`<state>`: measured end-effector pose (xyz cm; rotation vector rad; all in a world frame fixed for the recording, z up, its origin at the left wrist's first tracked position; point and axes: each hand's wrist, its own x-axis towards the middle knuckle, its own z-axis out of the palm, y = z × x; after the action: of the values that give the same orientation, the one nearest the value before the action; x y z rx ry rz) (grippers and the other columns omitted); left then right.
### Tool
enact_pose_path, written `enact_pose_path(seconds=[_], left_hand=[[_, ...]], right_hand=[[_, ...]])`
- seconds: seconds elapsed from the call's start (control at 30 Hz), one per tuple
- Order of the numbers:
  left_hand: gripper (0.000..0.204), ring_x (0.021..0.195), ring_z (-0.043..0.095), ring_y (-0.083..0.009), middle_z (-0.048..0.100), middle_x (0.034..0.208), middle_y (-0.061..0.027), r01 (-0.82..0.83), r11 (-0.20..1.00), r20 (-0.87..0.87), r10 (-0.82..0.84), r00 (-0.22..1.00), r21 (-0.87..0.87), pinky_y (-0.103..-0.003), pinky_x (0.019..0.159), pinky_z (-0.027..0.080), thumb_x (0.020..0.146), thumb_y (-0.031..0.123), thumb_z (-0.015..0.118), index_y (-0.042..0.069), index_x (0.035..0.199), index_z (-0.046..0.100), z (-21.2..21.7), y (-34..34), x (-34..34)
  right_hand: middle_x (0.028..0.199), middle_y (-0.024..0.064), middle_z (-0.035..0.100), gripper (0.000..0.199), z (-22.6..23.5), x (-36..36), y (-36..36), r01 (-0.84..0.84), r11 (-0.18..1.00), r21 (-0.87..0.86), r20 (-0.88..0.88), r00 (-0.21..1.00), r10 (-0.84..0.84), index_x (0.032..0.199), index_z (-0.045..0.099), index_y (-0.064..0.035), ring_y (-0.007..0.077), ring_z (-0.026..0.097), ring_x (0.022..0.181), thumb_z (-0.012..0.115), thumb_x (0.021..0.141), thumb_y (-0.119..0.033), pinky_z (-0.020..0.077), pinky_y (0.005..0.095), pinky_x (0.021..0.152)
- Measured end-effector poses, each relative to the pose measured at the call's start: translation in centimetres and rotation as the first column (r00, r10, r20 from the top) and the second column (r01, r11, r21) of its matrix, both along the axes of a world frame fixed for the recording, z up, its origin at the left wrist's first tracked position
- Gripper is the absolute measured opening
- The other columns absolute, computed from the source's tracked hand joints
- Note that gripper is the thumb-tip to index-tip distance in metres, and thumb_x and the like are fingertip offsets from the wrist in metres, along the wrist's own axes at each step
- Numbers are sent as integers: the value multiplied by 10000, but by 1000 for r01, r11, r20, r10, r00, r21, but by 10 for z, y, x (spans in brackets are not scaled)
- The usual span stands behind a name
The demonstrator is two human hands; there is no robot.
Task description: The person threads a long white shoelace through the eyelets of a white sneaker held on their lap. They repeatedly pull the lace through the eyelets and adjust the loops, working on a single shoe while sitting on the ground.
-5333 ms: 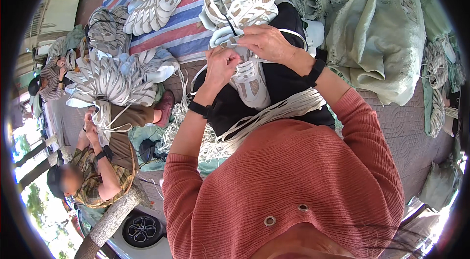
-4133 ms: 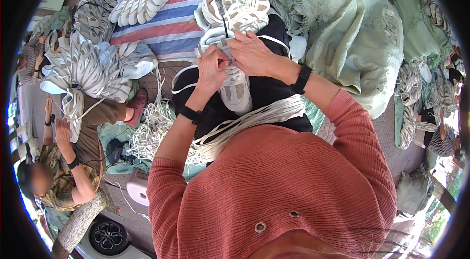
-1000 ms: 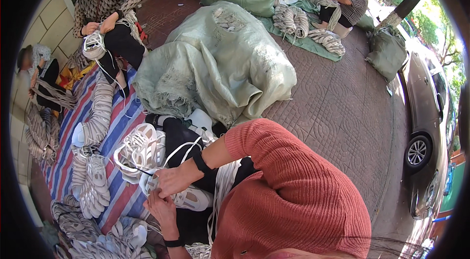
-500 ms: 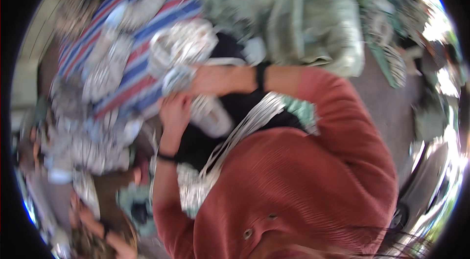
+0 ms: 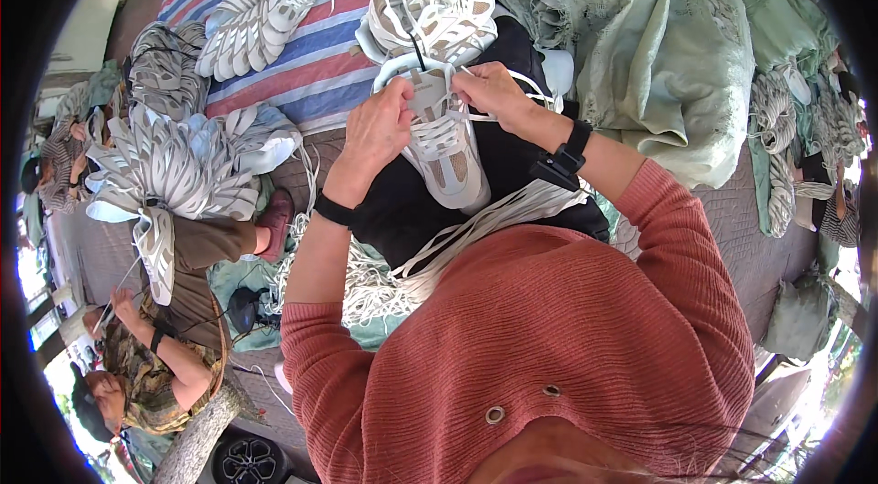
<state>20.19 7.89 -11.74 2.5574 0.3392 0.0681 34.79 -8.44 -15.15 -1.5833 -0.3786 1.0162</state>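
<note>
A grey-and-white sneaker [image 5: 455, 169] lies across my black-clad lap, its toe pointing toward me and white lacing over its tongue. My left hand [image 5: 377, 126] is closed at the left edge of its opening, fingertips by the tongue; whether they also pinch a lace I cannot tell. On the other side, my right hand [image 5: 497, 98] pinches a white shoelace [image 5: 485, 117] beside the upper eyelets. Just beyond is a bundle of similar shoes [image 5: 434, 13], touching or nearly touching the sneaker's heel end. Loose white laces [image 5: 498, 223] are draped over my lap.
A striped sheet [image 5: 302, 86] holds rows of shoes ahead. Green-grey sacks [image 5: 640, 45] bulge at the right. Clustered shoes [image 5: 178, 164] and a pile of laces [image 5: 380, 287] lie left. A co-worker in a patterned top [image 5: 165, 370] sits lower left, by a tree trunk [image 5: 206, 434].
The blurred view has shifted and cleared. My hands, close together before, are now apart on either side of the sneaker's opening, with a lace in my right fingers.
</note>
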Motion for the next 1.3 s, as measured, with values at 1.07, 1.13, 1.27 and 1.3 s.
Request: enact_pose_path(seconds=[1.07, 1.13, 1.27, 1.3], left_hand=[[91, 633, 630, -274, 566, 800, -78, -24, 938, 320, -93, 943, 344, -376, 584, 518, 777, 102, 663, 63, 805, 586, -33, -24, -7], [74, 681, 638, -305, 596, 827, -93, -11, 963, 217, -50, 975, 268, -397, 629, 520, 782, 96, 652, 53, 825, 609, -25, -25, -7], [125, 763, 628, -346, 646, 890, -122, 179, 960, -50, -194, 980, -214, -415, 670, 494, 833, 121, 655, 44, 930, 648, -7, 6, -13], [123, 762, 628, -343, 639, 888, -117, 173, 975, -41, -180, 983, -137, -418, 665, 492, 832, 117, 659, 48, 931, 639, -2, 4, -10]], right_hand=[[798, 27, 559, 52, 24, -24, 8, -281, 857, -432, 864, -402, 304, 763, 636, -92, 181, 548, 896, 618, 741, -136, 352, 356, 831], [792, 43, 580, 60, 26, -28, 14, -296, 814, -499, 855, -322, 407, 723, 641, -80, 201, 559, 907, 617, 738, -133, 360, 374, 823], [809, 92, 601, 126, 47, -12, 28, -562, 575, -594, 683, 26, 730, 691, 641, -45, 281, 576, 887, 594, 736, -153, 391, 426, 764], [819, 104, 603, 143, 51, -3, 31, -635, 501, -588, 586, 92, 805, 692, 640, -36, 302, 577, 879, 586, 735, -161, 399, 439, 746]])
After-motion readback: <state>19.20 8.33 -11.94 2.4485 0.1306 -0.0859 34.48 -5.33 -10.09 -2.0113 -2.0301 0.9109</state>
